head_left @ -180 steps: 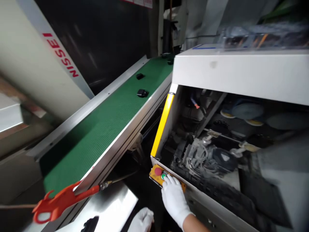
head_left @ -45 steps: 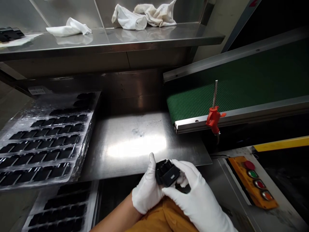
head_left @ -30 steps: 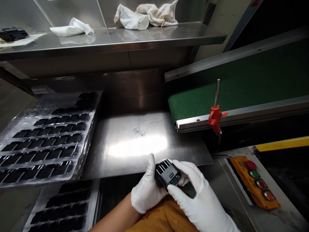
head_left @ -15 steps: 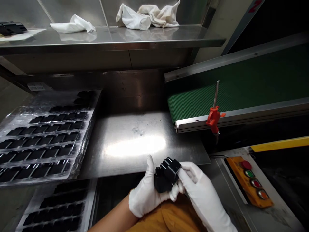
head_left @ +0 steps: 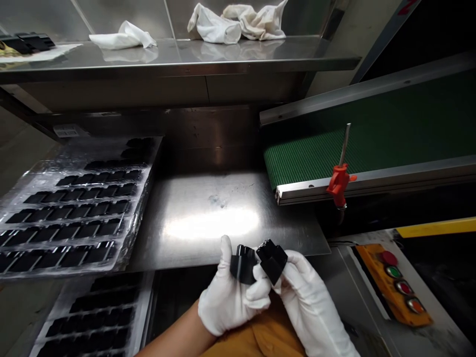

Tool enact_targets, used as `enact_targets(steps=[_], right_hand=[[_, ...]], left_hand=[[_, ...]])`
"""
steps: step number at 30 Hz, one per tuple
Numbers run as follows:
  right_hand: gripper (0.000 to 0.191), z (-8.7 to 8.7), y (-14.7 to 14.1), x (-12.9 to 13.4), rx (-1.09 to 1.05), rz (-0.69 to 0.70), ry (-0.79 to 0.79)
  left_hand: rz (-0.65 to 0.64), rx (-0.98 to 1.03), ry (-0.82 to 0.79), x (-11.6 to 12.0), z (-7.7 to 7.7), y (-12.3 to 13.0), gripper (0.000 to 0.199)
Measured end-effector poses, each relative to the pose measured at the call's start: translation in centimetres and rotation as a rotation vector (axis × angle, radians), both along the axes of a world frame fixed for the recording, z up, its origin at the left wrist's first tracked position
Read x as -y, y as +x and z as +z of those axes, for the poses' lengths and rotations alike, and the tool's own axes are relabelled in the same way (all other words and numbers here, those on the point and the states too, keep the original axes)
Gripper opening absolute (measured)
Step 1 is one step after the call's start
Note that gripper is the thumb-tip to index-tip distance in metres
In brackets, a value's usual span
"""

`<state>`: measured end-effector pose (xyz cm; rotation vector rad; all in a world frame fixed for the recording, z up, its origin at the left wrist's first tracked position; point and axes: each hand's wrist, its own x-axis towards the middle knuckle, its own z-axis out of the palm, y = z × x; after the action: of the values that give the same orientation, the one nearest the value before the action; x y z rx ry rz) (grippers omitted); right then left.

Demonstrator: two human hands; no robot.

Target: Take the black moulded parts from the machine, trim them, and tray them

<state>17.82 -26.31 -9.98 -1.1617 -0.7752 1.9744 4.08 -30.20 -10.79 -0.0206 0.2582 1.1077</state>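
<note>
In a white glove, my left hand holds a black plastic part with rounded tubes along its top, between thumb and fingers. My right hand, also gloved, grips a second, similar black plastic part, tilted, by its right side. The two parts are close side by side, and left-hand fingertips reach towards the lower edge of the right one. Both hands are in front of the steel table's near edge. The right fingertips are partly hidden behind the part.
Left, a clear plastic tray holds rows of black parts; another tray lies lower. A green conveyor belt with a red clamp stands right. Below it is an orange button box. White cloths lie on the shelf.
The two black parts, earlier overlapping, are now apart, one in each hand. My left fingers have curled up between them. The view has shifted slightly.
</note>
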Motion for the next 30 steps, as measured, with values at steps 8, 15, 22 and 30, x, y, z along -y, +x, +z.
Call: enact_targets(steps=[8, 15, 22, 30], right_hand=[[0.031, 0.8, 0.4, 0.8, 0.387, -0.244, 0.332], [0.033, 1.5, 1.1, 1.5, 0.729, -0.237, 0.561], [0.028, 1.8, 1.3, 1.3, 0.826, -0.239, 0.694], [0.036, 0.1, 2.3, 0.7, 0.650, -0.182, 0.546]], left_hand=[[0.009, 0.316, -0.095, 0.3, 0.8, -0.3, 0.068], [0.051, 0.427, -0.173, 0.4, 0.6, -0.3, 0.068], [0.038, 0.412, -0.144, 0.0, 0.4, 0.0, 0.070], [0.049, 0.208, -0.018, -0.5, 0.3, 0.1, 0.075]])
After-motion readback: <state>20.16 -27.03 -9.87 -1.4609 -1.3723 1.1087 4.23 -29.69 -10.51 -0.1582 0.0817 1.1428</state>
